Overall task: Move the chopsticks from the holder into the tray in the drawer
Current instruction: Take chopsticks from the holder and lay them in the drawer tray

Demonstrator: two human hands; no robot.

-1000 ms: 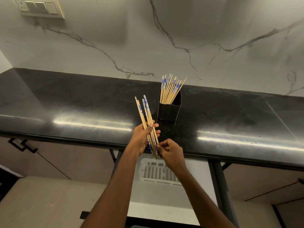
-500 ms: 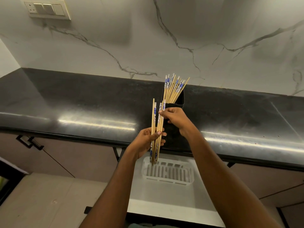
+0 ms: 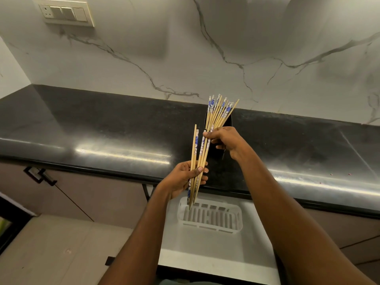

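Bamboo chopsticks [image 3: 197,161] in both closed grips, left hand [image 3: 183,179], right hand [image 3: 226,140], above counter edge [image 3: 115,171].

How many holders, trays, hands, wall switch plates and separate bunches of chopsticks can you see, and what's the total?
Chopstick bunches: 2, one in the left hand, one in the black holder
Holders: 1
White trays: 1
Hands: 2, left and right hand
Switch plates: 1
Total: 7

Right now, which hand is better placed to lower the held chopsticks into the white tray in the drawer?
The left hand. Its grip already holds the bundle of chopsticks, whose lower tips hang just above the white tray. The right hand is higher, pinching the bundle's upper ends by the black holder.
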